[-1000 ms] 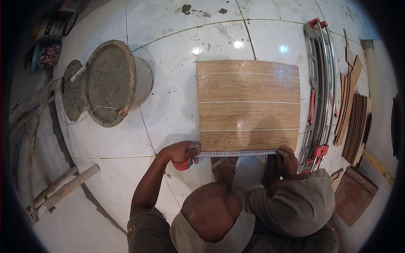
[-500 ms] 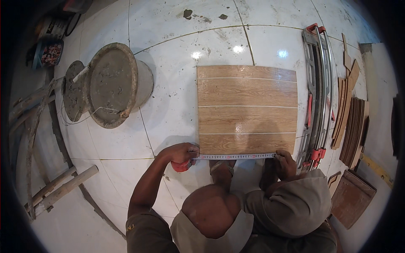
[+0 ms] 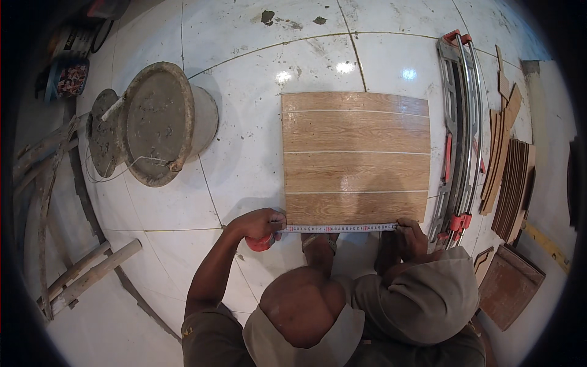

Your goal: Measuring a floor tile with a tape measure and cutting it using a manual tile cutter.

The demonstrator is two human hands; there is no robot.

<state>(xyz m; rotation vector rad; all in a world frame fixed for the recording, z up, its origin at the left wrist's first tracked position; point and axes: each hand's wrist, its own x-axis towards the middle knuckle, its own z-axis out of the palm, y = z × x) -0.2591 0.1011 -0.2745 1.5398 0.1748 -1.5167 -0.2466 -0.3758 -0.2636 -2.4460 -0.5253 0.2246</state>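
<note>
Leftmost on the white tiled floor [image 3: 254,153], a bucket [image 3: 206,119] of grey mortar stands well apart from your hands. Next, your left hand [image 3: 264,223] is at the near left corner of the wood-grain tile [image 3: 356,168], its grip closed around the red tape-measure case [image 3: 260,243]. The tape blade [image 3: 339,229] runs rightward, long axis parallel to the tile's near edge; whether the two touch cannot be told. The tile lies flat, just beyond both hands; neither is clearly nearer. Your right hand [image 3: 411,237] has its grip pinched on the blade's other end, short of the near right corner. Farther right, a tile cutter [image 3: 460,131] lies lengthwise away from you, then stacked brown tiles [image 3: 513,191].
</note>
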